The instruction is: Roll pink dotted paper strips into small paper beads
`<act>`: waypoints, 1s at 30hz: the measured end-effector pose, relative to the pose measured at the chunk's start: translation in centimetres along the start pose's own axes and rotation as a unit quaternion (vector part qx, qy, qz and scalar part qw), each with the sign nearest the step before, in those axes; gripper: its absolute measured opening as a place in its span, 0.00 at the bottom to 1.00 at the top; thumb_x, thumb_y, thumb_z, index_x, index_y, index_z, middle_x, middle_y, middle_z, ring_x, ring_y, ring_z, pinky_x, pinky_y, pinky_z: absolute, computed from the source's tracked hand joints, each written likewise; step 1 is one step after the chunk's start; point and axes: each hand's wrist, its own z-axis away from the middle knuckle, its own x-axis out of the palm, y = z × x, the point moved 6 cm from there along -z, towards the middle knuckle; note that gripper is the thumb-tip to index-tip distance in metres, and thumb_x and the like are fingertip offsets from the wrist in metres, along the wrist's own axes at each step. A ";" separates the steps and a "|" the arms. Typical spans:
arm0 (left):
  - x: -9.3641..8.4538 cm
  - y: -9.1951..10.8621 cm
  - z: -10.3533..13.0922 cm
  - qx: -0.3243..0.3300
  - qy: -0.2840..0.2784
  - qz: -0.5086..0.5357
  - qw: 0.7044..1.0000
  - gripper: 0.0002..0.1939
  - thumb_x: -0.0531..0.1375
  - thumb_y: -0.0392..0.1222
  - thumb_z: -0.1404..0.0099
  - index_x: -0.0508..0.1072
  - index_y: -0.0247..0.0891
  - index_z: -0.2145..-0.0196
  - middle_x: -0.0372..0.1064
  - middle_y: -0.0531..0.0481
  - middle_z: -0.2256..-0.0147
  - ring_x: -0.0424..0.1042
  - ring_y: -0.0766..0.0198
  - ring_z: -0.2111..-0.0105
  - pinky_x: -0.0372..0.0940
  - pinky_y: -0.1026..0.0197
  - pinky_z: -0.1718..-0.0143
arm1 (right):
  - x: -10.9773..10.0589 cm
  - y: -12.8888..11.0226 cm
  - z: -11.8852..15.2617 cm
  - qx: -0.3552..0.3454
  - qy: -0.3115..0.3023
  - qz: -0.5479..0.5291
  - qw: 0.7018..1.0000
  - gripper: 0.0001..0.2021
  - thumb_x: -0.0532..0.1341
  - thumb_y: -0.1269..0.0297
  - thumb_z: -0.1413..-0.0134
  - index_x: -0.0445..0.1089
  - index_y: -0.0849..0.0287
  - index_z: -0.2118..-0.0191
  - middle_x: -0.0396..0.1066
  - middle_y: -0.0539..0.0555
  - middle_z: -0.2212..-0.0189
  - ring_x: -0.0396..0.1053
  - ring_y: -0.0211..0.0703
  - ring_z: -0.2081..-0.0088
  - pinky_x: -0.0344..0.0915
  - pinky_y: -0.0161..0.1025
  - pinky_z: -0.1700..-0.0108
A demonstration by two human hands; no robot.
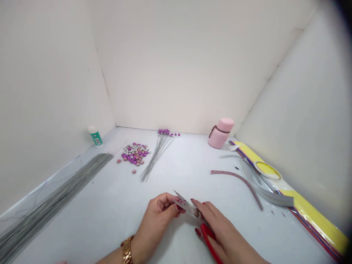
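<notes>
My left hand (162,212), with a gold watch (127,249) at the wrist, pinches a small pinkish folded piece (182,202) between thumb and fingers. My right hand (216,223) is closed round red-handled scissors (206,234). Their blades are apart and reach leftward to the small piece at my left fingertips. To the right, a curved pinkish strip with red dots (236,175) lies on the white table (110,220), touched by neither hand.
Folded stars (136,153) lie in a pile behind, beside wire stems with purple tops (156,156). Loose wires (60,190) and a glue stick (95,136) are left. A pink flask (220,134), silver strips (277,199), a tape roll (268,171) and yellow packs (316,216) are right.
</notes>
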 end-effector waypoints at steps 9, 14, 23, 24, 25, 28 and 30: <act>0.2 0.4 0.0 -0.004 -0.004 -0.011 1.000 0.02 0.60 0.34 0.46 0.73 0.33 0.73 0.72 0.49 0.75 0.68 0.67 0.73 0.61 0.67 0.69 | -0.4 -0.3 -0.1 -0.003 0.010 0.013 1.000 0.23 0.53 0.69 0.49 0.56 0.57 0.45 0.67 0.60 0.58 0.64 0.49 0.57 0.62 0.42 0.56; 0.1 0.3 0.1 -0.008 0.000 -0.022 1.000 0.03 0.60 0.35 0.46 0.73 0.33 0.74 0.72 0.50 0.75 0.68 0.67 0.73 0.61 0.67 0.69 | -0.7 -0.4 0.1 0.004 0.011 0.000 1.000 0.21 0.52 0.68 0.48 0.58 0.56 0.47 0.68 0.59 0.59 0.65 0.48 0.58 0.63 0.40 0.56; 0.0 -0.1 0.1 -0.042 0.031 -0.016 0.998 0.07 0.62 0.40 0.47 0.72 0.34 0.71 0.74 0.47 0.73 0.70 0.66 0.72 0.62 0.66 0.69 | -3.7 2.0 0.0 0.034 0.116 0.059 0.991 0.19 0.48 0.68 0.45 0.55 0.58 0.47 0.66 0.60 0.58 0.65 0.47 0.56 0.63 0.42 0.55; 0.0 -0.1 0.1 -0.042 0.031 -0.019 0.998 0.07 0.62 0.40 0.47 0.72 0.34 0.71 0.74 0.47 0.72 0.71 0.66 0.71 0.62 0.66 0.69 | -4.5 2.9 0.2 0.056 0.136 0.084 0.986 0.19 0.48 0.68 0.45 0.55 0.58 0.46 0.65 0.60 0.57 0.65 0.48 0.57 0.63 0.43 0.56; 0.0 0.0 0.2 -0.042 0.029 -0.022 0.998 0.07 0.62 0.40 0.47 0.72 0.34 0.70 0.74 0.47 0.72 0.71 0.66 0.71 0.62 0.66 0.68 | -5.4 3.7 0.5 0.076 0.158 0.113 0.978 0.19 0.48 0.67 0.45 0.55 0.58 0.47 0.65 0.60 0.58 0.65 0.49 0.58 0.64 0.44 0.58; 0.1 0.4 0.6 -0.043 0.028 -0.036 0.998 0.08 0.61 0.41 0.46 0.71 0.35 0.69 0.74 0.47 0.71 0.71 0.66 0.70 0.63 0.66 0.67 | -7.7 6.0 2.3 0.137 0.197 0.191 0.952 0.21 0.48 0.67 0.46 0.53 0.56 0.46 0.65 0.59 0.58 0.66 0.50 0.59 0.65 0.44 0.62; 0.1 0.6 0.7 -0.046 0.032 -0.049 0.997 0.08 0.61 0.42 0.46 0.71 0.34 0.69 0.73 0.47 0.70 0.71 0.65 0.70 0.63 0.64 0.65 | -9.0 7.6 4.4 0.167 0.212 0.229 0.935 0.23 0.47 0.69 0.47 0.50 0.57 0.44 0.65 0.59 0.59 0.66 0.50 0.59 0.65 0.43 0.62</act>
